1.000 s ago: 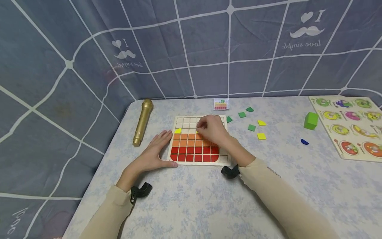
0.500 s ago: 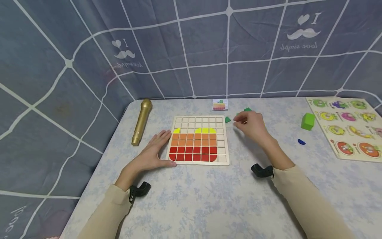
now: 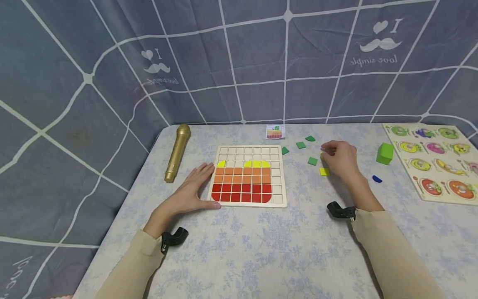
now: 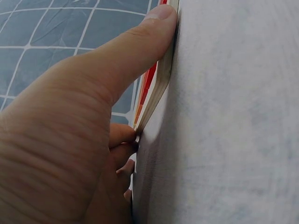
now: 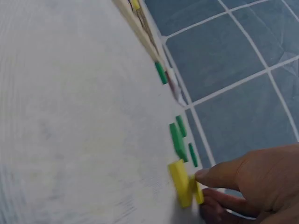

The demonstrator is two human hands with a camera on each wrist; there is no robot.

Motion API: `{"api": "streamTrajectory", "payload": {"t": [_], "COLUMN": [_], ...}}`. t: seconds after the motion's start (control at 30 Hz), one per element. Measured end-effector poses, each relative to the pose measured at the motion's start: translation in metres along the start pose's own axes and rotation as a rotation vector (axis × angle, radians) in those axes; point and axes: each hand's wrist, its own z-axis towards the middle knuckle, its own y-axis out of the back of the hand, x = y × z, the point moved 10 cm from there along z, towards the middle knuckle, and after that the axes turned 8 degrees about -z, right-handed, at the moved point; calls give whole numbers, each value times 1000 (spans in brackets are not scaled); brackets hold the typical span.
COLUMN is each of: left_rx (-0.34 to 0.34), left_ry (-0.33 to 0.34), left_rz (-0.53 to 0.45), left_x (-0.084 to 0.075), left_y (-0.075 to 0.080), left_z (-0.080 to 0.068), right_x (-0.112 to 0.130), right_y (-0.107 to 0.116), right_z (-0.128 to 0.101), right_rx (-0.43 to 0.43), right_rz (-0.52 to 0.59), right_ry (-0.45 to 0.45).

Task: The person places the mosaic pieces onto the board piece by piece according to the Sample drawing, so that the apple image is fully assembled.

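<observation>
— Where do we see the right hand [image 3: 340, 160]?
— Toward the table's [image 3: 261, 249] far edge, fingers curled onto a yellow tile [image 5: 197, 192], touching it beside another yellow tile [image 3: 324, 171].
— And our left hand [image 3: 194, 189]?
— Spread flat, thumb pressing the grid board's [image 3: 278, 199] near-left corner.

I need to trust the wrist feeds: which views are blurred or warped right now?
Head view: sharp, evenly lit, wide-angle bending at edges. Right wrist view: table smeared by motion, yellow tiles soft. Left wrist view: left hand fills the frame, dim, board edge-on.
</observation>
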Motion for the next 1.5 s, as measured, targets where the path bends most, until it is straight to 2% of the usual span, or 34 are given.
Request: {"api": "streamTrajectory", "payload": {"t": [0.27, 0.47, 0.6, 0.7, 0.87, 1.0, 1.17, 1.37, 1.5], "left_rx": [-4, -9, -11, -21, -17, -18, -32, -27, -31], "left_ry": [4, 13, 14, 4, 10, 1, -11, -3, -14], "left_rz": [-5, 12, 20, 18, 10, 14, 9, 11, 11], "left_x": [1, -2, -6, -8, -4, -2, -1, -1, -3], "left_y": [0, 1, 5, 7, 4, 0, 0, -1, -1], "left_z": [1, 2, 5, 6, 1, 0, 0, -3, -1], "right_x": [-5, -5, -3, -3, -6, -5, 7, 29, 52], "right_y": [-3, -6, -2, 0, -7, -3, 5, 3, -6], "right_z": [3, 4, 6, 8, 6, 2, 1, -1, 1], "right_rx": [-19, 45, 56, 49, 84, 43, -24, -9, 0], "right_rz": [-40, -63, -73, -55, -26, -9, 21, 64, 80], "right_ry": [30, 9, -15, -30, -50, -26, 12, 44, 88]}}
